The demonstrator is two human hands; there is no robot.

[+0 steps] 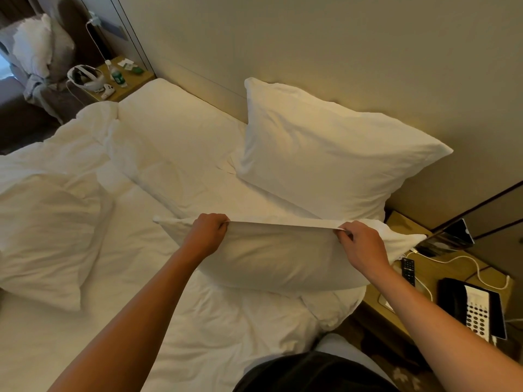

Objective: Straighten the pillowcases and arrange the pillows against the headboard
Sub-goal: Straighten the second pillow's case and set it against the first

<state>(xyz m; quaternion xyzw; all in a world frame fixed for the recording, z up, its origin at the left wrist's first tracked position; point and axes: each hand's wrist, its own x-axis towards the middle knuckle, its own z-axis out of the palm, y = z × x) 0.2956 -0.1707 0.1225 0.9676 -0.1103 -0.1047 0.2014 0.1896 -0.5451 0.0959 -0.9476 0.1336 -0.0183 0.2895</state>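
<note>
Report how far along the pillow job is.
Done: one pillow stands propped against the headboard. In hand: the left hand and right hand pinch the top edge of a second pillow, pulling its case taut. Left: a flat pillow and a rumpled one.

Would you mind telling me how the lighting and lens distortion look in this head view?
Head view: warm, dim yellowish light; soft shadow under the held pillow; wide-angle bending curves the headboard and right nightstand; sharp overall, the far-left window corner blown out.
</note>
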